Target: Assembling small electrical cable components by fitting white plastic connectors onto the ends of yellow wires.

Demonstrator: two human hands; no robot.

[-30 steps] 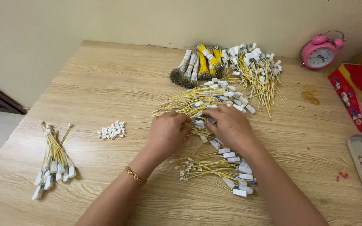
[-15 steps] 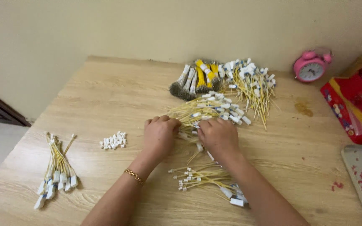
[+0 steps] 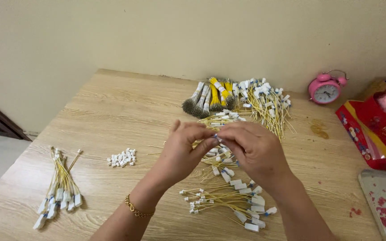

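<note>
Fingers: the fingertips (image 3: pixel 211 139) of both hands meet above the surface and are pinched together on a small white and blue piece (image 3: pixel 218 138); what exactly it is cannot be told at this size.
Left hand (image 3: pixel 182 151): raised off the surface, thumb and forefinger closed on the small piece; a gold bracelet (image 3: pixel 136 209) sits on the wrist.
Right hand (image 3: pixel 255 149): raised opposite the left hand, fingers closed on the same small piece from the other side.
Held piece: between the two hands, clear of the surface, over the middle pile of wires.
Middle pile (image 3: pixel 222 163): yellow wires with white ends, lying loose under the hands.
Near pile (image 3: pixel 233 205): yellow wires with white tags, spread flat just below the right wrist.
Far piles: a bundle of grey and yellow wires (image 3: pixel 208 96) and, just beside it, a heap of yellow wires with white ends (image 3: pixel 266 102), near the wall.
White bits (image 3: pixel 122 158): a small cluster, well left of the hands.
Left bundle (image 3: pixel 59 189): yellow wires with white ends, near the left edge.
Surface (image 3: pixel 112 111): light wood grain.
Clock (image 3: pixel 326 88): pink, upright, at the far right by the wall.
Red bag (image 3: pixel 376 129): at the right edge of the surface.
</note>
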